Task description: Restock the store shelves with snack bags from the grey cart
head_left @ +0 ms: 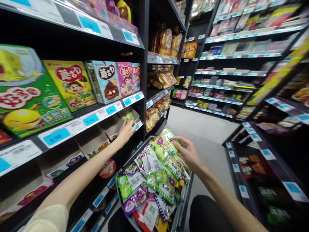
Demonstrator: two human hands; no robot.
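My left hand point(126, 131) reaches into the lower shelf on my left, fingers curled on the edge of an open cardboard box point(114, 126) that holds green candy bags point(127, 114). My right hand point(187, 150) hovers over a dark basket point(181, 209) in front of me and pinches a green candy bag point(163, 145) at the top of the pile. The basket is heaped with several green, purple and red candy bags point(149, 183).
Black shelves line both sides of a narrow aisle with a grey floor point(205, 129). Snack boxes point(105, 80) stand on the shelf above my left hand, with blue price tags point(90, 120) along the rail. More shelving stands at the aisle's far end.
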